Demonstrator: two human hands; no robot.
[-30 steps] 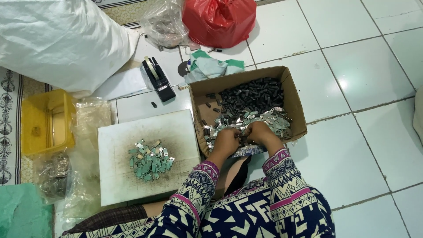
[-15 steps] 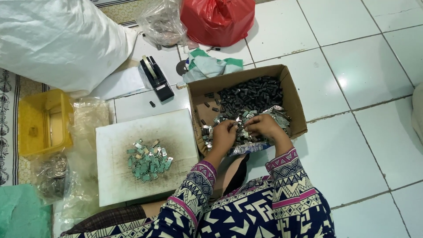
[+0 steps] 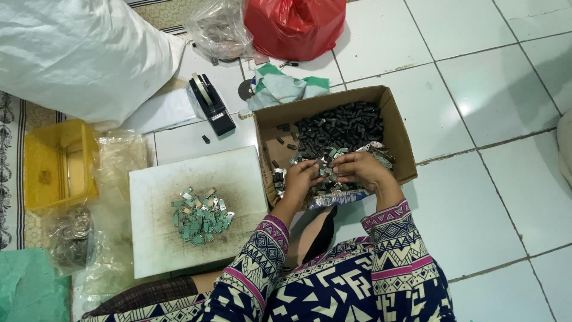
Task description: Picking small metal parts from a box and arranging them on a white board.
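Working inside a cardboard box (image 3: 400, 128) on the tiled floor (image 3: 476, 89), the left hand (image 3: 302, 178) and the right hand (image 3: 356, 167) meet over a heap of small silver metal pieces (image 3: 333, 156) at the near side of the box. Both hands are curled, fingers bent down and pinching at those pieces; what exactly sits between the fingertips is too small to tell. The two hands are just beside each other, nearly touching. Farther back in the same box lies a pile of small black parts (image 3: 341, 123), and a few of these are scattered on the bare box bottom to the left.

To the left of the box, touching its corner, lies a white board (image 3: 238, 173) with a grey smudge in the middle and a little mound of pale green and silver pieces (image 3: 201, 216) on it. Beyond the board stands a black tape dispenser (image 3: 211, 102), with a green and white cloth (image 3: 280, 86) to its right. A red plastic bag (image 3: 295, 24) and a clear plastic bag (image 3: 217, 30) sit at the far edge, and a big white sack (image 3: 77, 56) fills the far left. A yellow tub (image 3: 39, 161) stands at the left, with clear bags of metal bits (image 3: 71, 232) near it. Patterned sleeves (image 3: 387, 223) cover both forearms.
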